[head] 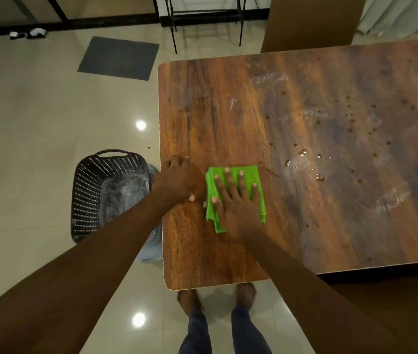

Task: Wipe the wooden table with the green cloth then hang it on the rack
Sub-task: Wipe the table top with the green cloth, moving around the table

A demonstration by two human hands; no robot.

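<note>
A folded green cloth [250,176] lies flat on the wooden table [305,111] near its left end. My right hand [233,200] presses down on the cloth with fingers spread, palm flat. My left hand [174,178] rests on the table's left edge, fingers curled over the wood, holding nothing. Water drops and smeared wet streaks [305,154] cover the table to the right of the cloth. A black metal rack [203,14] stands on the floor beyond the table's far edge.
A dark perforated plastic basket [106,190] sits on the tiled floor just left of the table. A grey mat [118,57] lies farther off. A brown panel [310,21] stands behind the table. My bare feet [215,297] are at the near edge.
</note>
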